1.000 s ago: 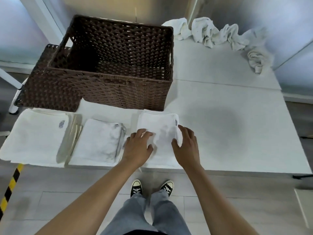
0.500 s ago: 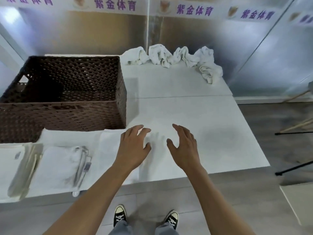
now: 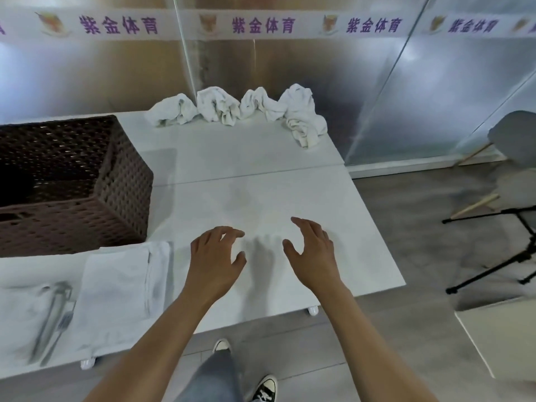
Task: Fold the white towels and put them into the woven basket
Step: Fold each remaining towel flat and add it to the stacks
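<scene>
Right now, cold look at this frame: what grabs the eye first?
Two bare hands, left hand and right hand, spread open and empty above the white table, nothing in either grip. Next, the row of crumpled white towels at the table's far edge against the shiny wall. Then the dark woven basket at left, with a folded towel lying in front of it.

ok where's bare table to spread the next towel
Free: the middle of the table, between the basket, the crumpled towels at the far edge and both hands. Crowded: the near left, where folded towels lie below the basket.
</scene>
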Motion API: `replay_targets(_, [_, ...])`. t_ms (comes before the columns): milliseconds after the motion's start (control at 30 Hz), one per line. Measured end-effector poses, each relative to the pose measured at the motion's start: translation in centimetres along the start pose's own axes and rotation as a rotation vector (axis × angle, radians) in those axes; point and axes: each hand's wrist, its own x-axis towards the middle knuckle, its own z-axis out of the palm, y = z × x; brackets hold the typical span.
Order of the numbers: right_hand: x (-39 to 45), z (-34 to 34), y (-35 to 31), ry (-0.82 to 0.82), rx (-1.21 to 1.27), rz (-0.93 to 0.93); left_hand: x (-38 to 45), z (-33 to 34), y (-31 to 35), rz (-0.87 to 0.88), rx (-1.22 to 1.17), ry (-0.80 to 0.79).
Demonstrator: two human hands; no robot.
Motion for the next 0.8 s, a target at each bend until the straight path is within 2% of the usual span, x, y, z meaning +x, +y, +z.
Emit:
replay_targets(300, [8.7, -0.6, 3.8, -0.04, 0.027, 0.028, 8.4, 3.3, 1.3, -0.034, 0.024, -0.003])
replay_targets(800, [24.8, -2.9, 11.1, -0.098, 0.006, 0.089, 24.5, 10.5, 2.7, -0.095, 0.078, -0.127])
